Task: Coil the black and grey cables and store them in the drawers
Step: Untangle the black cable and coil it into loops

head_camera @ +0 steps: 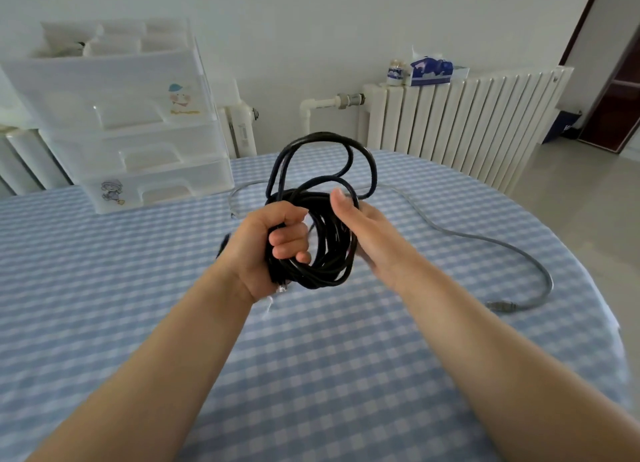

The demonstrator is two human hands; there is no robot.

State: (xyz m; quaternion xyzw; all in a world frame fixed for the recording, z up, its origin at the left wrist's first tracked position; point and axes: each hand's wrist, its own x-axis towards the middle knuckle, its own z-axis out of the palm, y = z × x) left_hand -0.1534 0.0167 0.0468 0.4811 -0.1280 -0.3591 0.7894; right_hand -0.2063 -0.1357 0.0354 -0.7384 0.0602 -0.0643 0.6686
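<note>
My left hand [266, 247] grips a bundle of coiled black cable [329, 240] above the table, with a clear plug end poking out below the fist. Loose black loops rise above the coil. My right hand [360, 226] is against the coil's right side with its thumb up; its fingers are hidden behind the loops. The grey cable [485, 240] lies uncoiled on the tablecloth, curving from behind my hands to a plug at the right. A translucent white drawer unit [138, 143] stands at the back left, its drawers closed.
The table wears a blue-and-white checked cloth [311, 375]. A white radiator [467, 115] runs along the far wall with a tissue box [431, 70] and a small jar on it. A doorway is at the far right.
</note>
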